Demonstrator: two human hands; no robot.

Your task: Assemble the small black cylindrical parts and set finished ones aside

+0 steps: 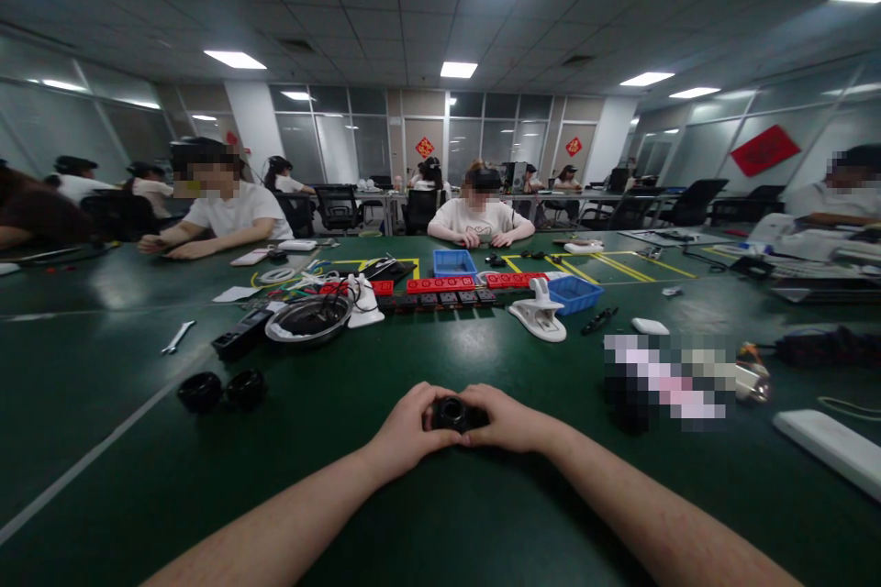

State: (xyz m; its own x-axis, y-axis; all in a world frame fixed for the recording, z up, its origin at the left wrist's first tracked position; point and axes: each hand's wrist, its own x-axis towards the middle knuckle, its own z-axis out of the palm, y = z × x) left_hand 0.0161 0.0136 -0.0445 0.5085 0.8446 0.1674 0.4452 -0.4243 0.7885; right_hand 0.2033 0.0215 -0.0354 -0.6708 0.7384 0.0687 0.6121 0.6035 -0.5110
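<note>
Low over the near middle of the green table (385, 514), both my hands are wrapped round a black round part (451, 414) with a ring-shaped opening facing up. My left hand (413, 426) grips its left side. From the right, my right hand (499, 422) closes on it, and the thumbs nearly meet at the near side. Fingers cover much of the part, so its exact kind is unclear. Off to the left stand two black round pieces side by side, a left one (200, 392) and a right one (246, 387), which look hollow.
A wrench (178, 337), a black handheld device (242, 332) and a metal bowl (308, 321) lie left. Red power strips (440, 284), a blue bin (574, 294) and a white clip stand (540, 312) stand ahead. A white bar (830, 449) lies right. Several people sit around.
</note>
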